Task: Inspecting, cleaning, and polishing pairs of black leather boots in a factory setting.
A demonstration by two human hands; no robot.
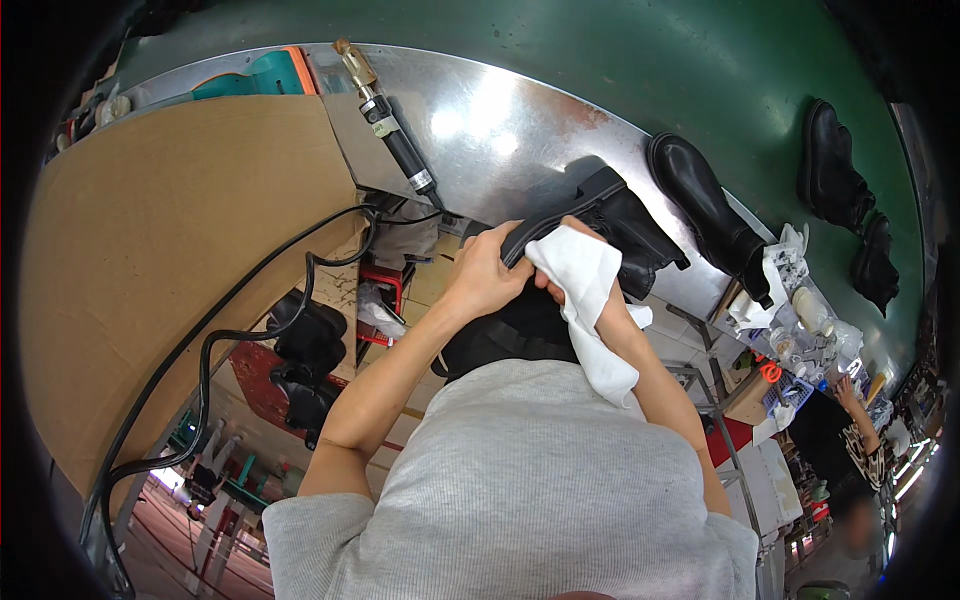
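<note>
Black ankle boot: up in front of your torso, at the near edge of the metal sheet. Its long axis ran slantwise, toe low and to your left between your hands, heel up and to your right; the sole faced away from you, the shaft opened rightward. Whether the heel touched the sheet, you could not tell from this angle.

Your left hand gripped the toe end, fingers bent round the sole's edge. Your right hand, partly covered, pinched a white cloth against the near side of the toe, so both hands sat at the forefoot, heel and shaft well beyond them.

Materials: upper smooth, softly glossed; sole dull, thick, with a squared heel block. Cloth matte and limp, its tail draped over your right wrist.

Outward: metal sheet, brushed and glaring, over a green tabletop. A second boot lay to the right, two more farther off. To the left, a cylindrical tool with a brass-coloured end, a coiling black cable, and a broad flat cardboard piece.
</note>
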